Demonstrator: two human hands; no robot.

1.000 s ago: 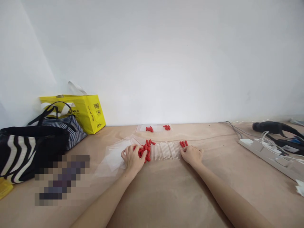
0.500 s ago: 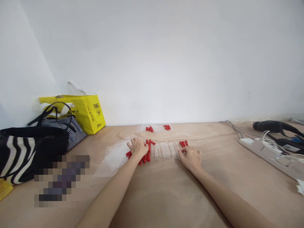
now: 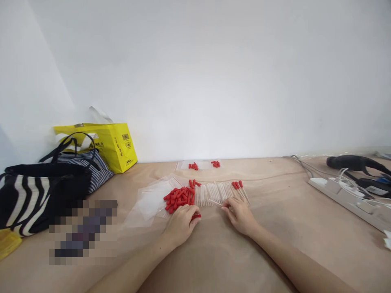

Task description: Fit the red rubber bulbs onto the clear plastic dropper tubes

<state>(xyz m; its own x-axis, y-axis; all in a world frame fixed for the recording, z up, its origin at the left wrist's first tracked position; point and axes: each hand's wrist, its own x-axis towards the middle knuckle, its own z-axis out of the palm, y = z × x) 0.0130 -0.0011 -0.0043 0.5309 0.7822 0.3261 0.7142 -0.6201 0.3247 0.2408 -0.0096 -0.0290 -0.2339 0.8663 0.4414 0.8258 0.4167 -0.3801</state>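
My left hand [image 3: 182, 221] is closed on a red rubber piece [image 3: 196, 217] just in front of the pile of red pieces [image 3: 179, 197]. My right hand [image 3: 240, 213] pinches a thin clear stick [image 3: 215, 202], which points left over the front of the row of sticks [image 3: 210, 193]. That row lies side by side on the table between the red pile and my right hand. At its right end, sticks with red tips [image 3: 237, 185] lie just beyond my right fingers. Clear plastic bags [image 3: 146, 203] lie left of the pile, partly under it.
Two small red clusters [image 3: 193, 166] lie on a clear bag near the wall. At left stand a yellow bag [image 3: 124, 150] and a black striped bag [image 3: 27, 195]. A power strip [image 3: 339, 203] and a black device [image 3: 351, 162] are at right.
My left hand has come off the pile toward me and now holds a red piece. My right hand has shifted slightly nearer and left, with a stick now in its fingers.
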